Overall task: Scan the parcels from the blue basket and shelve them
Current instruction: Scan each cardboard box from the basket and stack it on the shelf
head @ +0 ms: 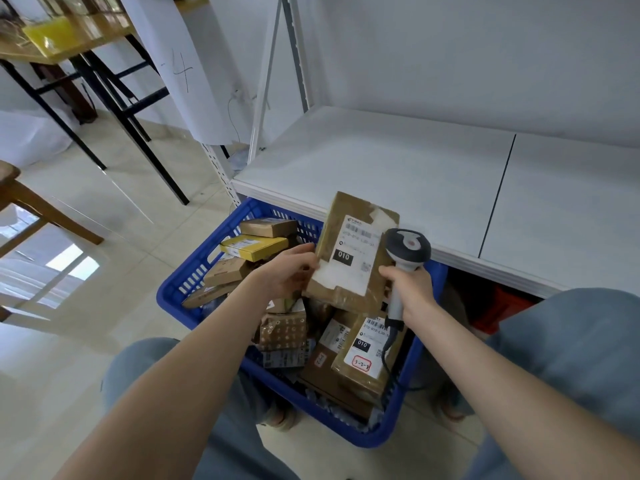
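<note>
My left hand grips the left edge of a brown cardboard parcel with a white label marked 010, holding it tilted above the blue basket. My right hand holds a grey barcode scanner by its handle, its head right beside the parcel's label. The basket stands on the floor between my knees and holds several more parcels, among them a yellow box and a brown box with a 010 label.
A white shelf board lies just behind the basket, bare on top, with a white upright at its left corner. Something red sits under the shelf at right. A black-legged table and a wooden chair stand at left.
</note>
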